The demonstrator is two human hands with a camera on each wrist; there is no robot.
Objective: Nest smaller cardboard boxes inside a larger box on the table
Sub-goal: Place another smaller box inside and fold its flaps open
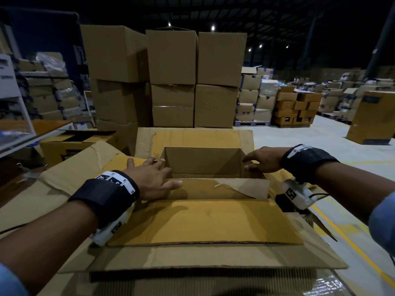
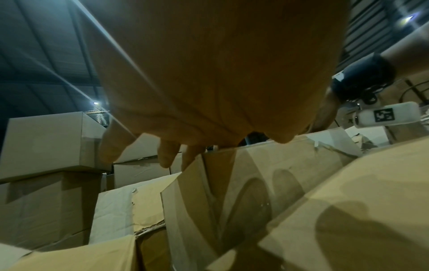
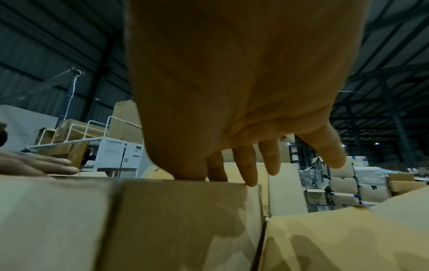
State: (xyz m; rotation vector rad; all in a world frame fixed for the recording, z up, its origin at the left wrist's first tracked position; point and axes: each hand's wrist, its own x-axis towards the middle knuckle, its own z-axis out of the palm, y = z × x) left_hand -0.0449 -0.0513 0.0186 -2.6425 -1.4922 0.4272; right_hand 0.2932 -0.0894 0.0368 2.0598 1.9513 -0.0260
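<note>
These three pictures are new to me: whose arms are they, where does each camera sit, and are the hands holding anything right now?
No machine here: a person works with two bare hands. The big picture comes from a camera on the head, looking down. The other two come from cameras strapped under each wrist, looking along the palm to the fingers.

In front lies a large box with its flaps folded out. A small box, open on top, sits inside it. The left hand lies spread at the small box's left edge; the right hand reaches to its right edge. Fingers on both look straight, touching or close to the cardboard, and neither hand grips anything. The left wrist view shows the fingers hanging over the box wall.

Behind stand stacked boxes on a warehouse floor.
</note>
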